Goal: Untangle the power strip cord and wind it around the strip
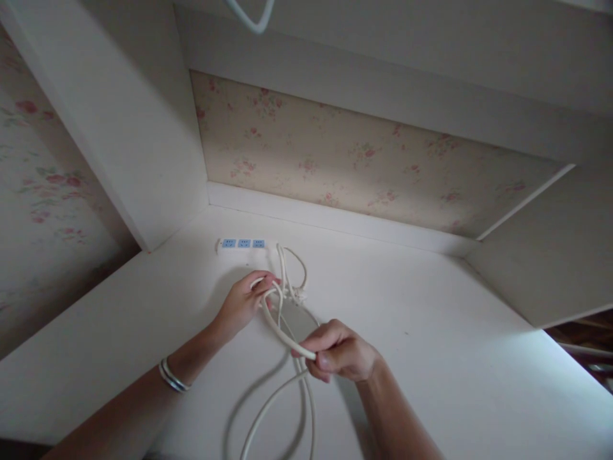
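Observation:
A white power strip (244, 244) with blue socket faces lies near the back of the white surface. Its white cord (282, 332) runs from the strip's right end into loose loops between my hands. My left hand (246, 297) is closed around several strands of the cord, just in front of the strip. Lower and to the right, my right hand (342, 351) pinches one strand between thumb and fingers. Another length hangs in a long loop toward the bottom edge of the view. A plug (299, 295) appears among the strands beside my left hand, partly covered by cord.
White side panels (138, 115) flank the surface (431, 358), and flowered wallpaper (335, 147) covers the wall behind it. A low white ledge (335, 217) runs along the back. Overhead hangs a pale bent loop (258, 25). Past the right edge, dark items (589, 345) show.

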{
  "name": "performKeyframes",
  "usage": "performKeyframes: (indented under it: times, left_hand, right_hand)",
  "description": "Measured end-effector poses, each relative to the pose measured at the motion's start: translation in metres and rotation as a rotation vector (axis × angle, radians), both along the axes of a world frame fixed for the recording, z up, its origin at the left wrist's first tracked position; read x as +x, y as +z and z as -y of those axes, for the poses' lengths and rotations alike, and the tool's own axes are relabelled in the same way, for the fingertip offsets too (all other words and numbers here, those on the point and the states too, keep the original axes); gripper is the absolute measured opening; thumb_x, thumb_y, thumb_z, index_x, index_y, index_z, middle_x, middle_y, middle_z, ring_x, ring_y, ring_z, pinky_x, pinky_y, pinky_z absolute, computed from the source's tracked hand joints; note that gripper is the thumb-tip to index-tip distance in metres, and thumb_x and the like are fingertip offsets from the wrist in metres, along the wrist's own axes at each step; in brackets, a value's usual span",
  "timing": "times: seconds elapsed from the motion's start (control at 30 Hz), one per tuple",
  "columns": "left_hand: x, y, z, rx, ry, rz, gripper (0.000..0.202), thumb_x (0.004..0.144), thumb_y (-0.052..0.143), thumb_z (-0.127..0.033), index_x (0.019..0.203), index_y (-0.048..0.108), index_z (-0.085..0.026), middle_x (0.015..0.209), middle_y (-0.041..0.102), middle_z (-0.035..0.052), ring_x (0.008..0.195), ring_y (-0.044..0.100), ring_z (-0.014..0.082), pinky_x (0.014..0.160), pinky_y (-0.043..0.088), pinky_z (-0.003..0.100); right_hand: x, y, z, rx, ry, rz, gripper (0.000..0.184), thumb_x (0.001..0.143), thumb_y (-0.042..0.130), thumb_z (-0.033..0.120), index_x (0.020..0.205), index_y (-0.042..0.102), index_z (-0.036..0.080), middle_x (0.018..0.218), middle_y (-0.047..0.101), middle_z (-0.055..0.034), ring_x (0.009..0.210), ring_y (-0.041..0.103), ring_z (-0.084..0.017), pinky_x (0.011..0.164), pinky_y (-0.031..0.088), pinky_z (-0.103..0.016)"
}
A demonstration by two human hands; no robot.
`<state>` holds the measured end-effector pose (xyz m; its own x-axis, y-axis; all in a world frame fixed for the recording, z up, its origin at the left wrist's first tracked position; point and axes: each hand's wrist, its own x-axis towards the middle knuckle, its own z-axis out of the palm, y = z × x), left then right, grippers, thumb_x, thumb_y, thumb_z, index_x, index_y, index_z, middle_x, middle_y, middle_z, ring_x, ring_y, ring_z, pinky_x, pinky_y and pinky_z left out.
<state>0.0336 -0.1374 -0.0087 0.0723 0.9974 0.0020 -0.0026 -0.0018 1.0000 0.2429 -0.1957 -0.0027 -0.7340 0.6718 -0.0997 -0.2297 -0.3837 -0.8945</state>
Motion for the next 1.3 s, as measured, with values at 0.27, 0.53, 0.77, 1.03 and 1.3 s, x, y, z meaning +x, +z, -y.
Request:
performKeyframes:
  times: [0.27, 0.53, 0.77, 1.03, 1.3]
  left_hand:
    - [0.003, -0.011, 0.001, -0.01, -0.109, 0.041, 0.038, 0.078, 0.059, -0.055, 0.085, 0.057, -0.017, 0.086, 0.072, 0.0067, 0.046, 0.055, 0.0112, 0.046, 0.045, 0.024]
    - [0.003, -0.009, 0.003, 0.035, -0.087, 0.063, 0.034, 0.082, 0.057, -0.052, 0.086, 0.056, -0.018, 0.071, 0.064, -0.0002, 0.046, 0.051, 0.0086, 0.044, 0.037, 0.02]
    - [0.004, -0.009, 0.006, 0.029, -0.084, 0.058, 0.031, 0.082, 0.058, -0.049, 0.088, 0.056, -0.019, 0.071, 0.063, -0.0001, 0.059, 0.061, 0.0143, 0.053, 0.046, 0.023]
    - [0.004, -0.011, 0.013, 0.162, -0.14, -0.159, 0.027, 0.087, 0.052, -0.044, 0.089, 0.06, -0.019, 0.073, 0.065, 0.001, 0.063, 0.061, 0.0139, 0.059, 0.047, 0.023]
    - [0.004, -0.013, 0.013, 0.211, -0.277, -0.291, 0.025, 0.088, 0.052, -0.042, 0.092, 0.061, -0.019, 0.081, 0.067, -0.0001, 0.076, 0.063, 0.0141, 0.068, 0.049, 0.022]
  right_hand:
    - [0.01, 0.001, -0.003, 0.109, 0.209, 0.092, 0.048, 0.07, 0.075, 0.052, 0.096, 0.074, 0.011, 0.06, 0.059, -0.0028, 0.053, 0.052, -0.012, 0.056, 0.04, -0.026]
    - [-0.004, -0.005, -0.001, 0.002, 0.17, -0.017, 0.066, 0.076, 0.073, 0.046, 0.131, 0.054, 0.015, 0.07, 0.065, -0.003, 0.045, 0.048, -0.007, 0.048, 0.039, -0.021]
    - [-0.036, -0.016, -0.001, -0.012, -0.036, 0.105, 0.081, 0.075, 0.066, 0.063, 0.136, 0.046, 0.014, 0.059, 0.06, 0.0026, 0.031, 0.041, -0.004, 0.031, 0.028, -0.014]
    - [-0.062, -0.01, 0.004, -0.095, -0.256, 0.099, 0.058, 0.073, 0.065, 0.065, 0.1, 0.056, 0.015, 0.081, 0.066, -0.0036, 0.042, 0.059, -0.01, 0.039, 0.046, -0.019]
    - [-0.066, 0.003, 0.008, -0.345, -0.398, -0.064, 0.031, 0.063, 0.078, 0.019, 0.089, 0.065, 0.009, 0.08, 0.068, -0.0053, 0.067, 0.065, -0.012, 0.066, 0.056, -0.023]
